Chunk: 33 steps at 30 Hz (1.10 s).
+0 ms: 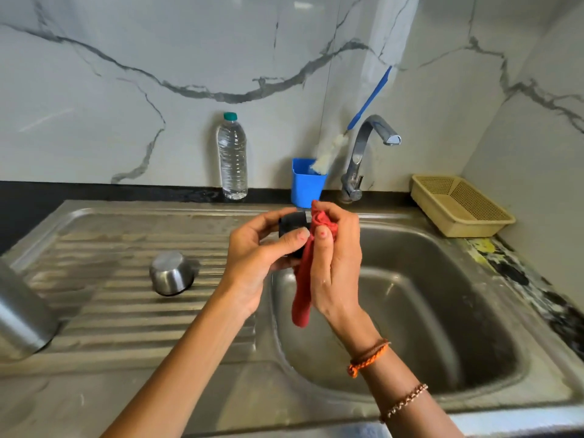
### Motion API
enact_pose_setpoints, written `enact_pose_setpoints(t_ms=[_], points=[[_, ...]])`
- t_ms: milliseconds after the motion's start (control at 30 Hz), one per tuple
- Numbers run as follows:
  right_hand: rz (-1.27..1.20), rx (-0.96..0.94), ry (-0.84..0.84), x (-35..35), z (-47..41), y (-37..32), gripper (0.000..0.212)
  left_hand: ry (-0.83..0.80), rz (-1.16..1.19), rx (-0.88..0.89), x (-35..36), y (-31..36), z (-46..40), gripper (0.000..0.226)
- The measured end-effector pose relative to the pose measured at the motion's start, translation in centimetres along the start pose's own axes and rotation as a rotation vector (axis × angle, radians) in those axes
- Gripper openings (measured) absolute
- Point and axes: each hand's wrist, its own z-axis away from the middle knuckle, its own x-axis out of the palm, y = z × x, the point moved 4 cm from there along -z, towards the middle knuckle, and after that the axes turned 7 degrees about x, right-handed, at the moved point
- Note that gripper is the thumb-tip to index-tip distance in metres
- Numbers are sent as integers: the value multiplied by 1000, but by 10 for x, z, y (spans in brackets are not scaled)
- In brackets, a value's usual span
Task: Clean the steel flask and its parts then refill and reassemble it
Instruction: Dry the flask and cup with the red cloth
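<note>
My left hand (256, 251) grips a black flask stopper (292, 223) above the sink's left rim. Against the stopper my right hand (336, 260) presses a red cloth (303, 289), whose tail hangs down toward the basin. The steel flask cup (172, 273) stands upside down on the ribbed drainboard (126, 311). At the far left edge the steel flask body (22, 314) stands, only partly in view.
A water bottle (232, 156) with a green cap stands at the back wall. A blue holder (306, 181) carries a bottle brush (331, 150) with a blue handle. The tap (363, 153) arches over the sink basin (426, 311). A beige basket (458, 203) sits back right.
</note>
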Motion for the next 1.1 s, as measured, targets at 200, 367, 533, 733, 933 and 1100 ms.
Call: enact_pose_setpoints(t_ms=[200, 367, 533, 733, 933, 1100], points=[[77, 234, -30, 5, -19, -6, 45, 28, -75, 74, -9, -6, 2, 43], [-379, 874, -227, 12, -36, 17, 35, -44, -70, 185, -4, 0, -2, 43], [-249, 713, -141, -5, -32, 21, 47, 12, -93, 175, 11, 7, 0, 50], [121, 422, -88, -21, 12, 14, 38, 200, -128, 151, -10, 4, -11, 37], [281, 267, -83, -20, -33, -7, 30, -29, -312, 251, 9, 2, -11, 52], [-192, 698, -422, -17, -38, 9, 27, -248, -355, 288, 5, 8, -4, 51]])
